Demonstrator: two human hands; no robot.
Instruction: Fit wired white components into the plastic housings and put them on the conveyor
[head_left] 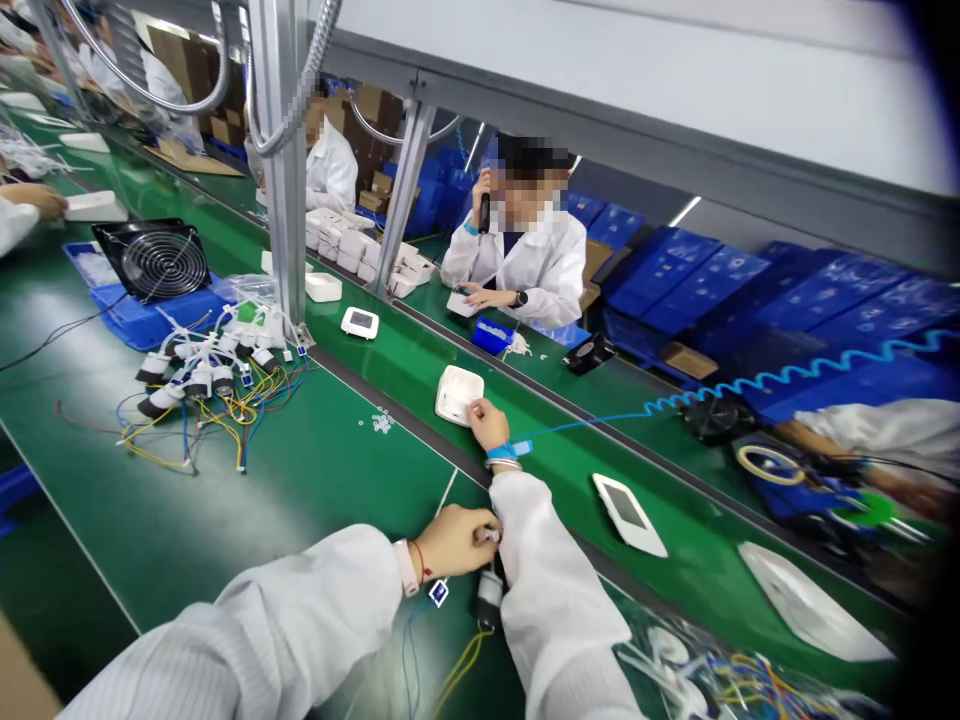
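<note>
My right hand [489, 424] reaches over the conveyor, its fingers closed on the near right edge of a white plastic housing [451, 392]. A blue wrist strap [510, 452] with a cord is around that wrist. My left hand [454, 540] is closed in a pinch above the green bench, beside my right sleeve. From its fingertips hangs a small black-and-silver motor [489, 600] with yellow wires; a pale piece shows between the fingers. A small blue connector board [439, 594] lies below that hand. Small white rings [382, 420] are scattered on the bench.
Several motors with tubes and wires [199, 375] lie piled left, near a black fan [161, 258] on a blue tray. White housings with screens [628, 515] sit on the belt [555, 490]. A metal post [285, 200] stands ahead. A co-worker [525, 250] sits opposite.
</note>
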